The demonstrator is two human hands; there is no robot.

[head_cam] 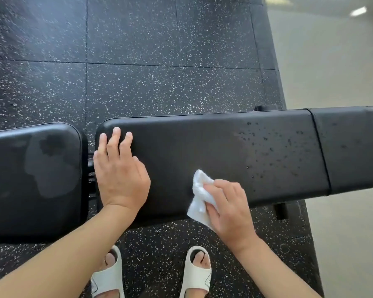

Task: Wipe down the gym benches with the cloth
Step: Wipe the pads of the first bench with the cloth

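- Nearest the camera, two feet in pale slip-on sandals [108,274] stand on the black rubber floor flecked with white [138,82], just short of the bench.
- Next out, the right hand [230,209] has its fingers curled round a crumpled white cloth [199,195] and presses it onto the near edge of the long black padded bench pad [202,147]; part of the cloth hangs off that edge.
- Beside it, the left hand [119,171] lies flat on the left end of the same pad, fingers straight and slightly spread, gripping nothing.
- Further right on the pad, dark droplets [265,151] dot the surface, and a few reach the shorter black end pad [349,147] past the seam.
- Off to the left, a separate black pad [32,175] shows large damp patches.
- Risks, as I judge them: the bunched cloth covers little surface, so a stroke may miss droplets or only smear them; the hanging part could slip from the grip; the bracing palm may leave marks on the pad beneath it.
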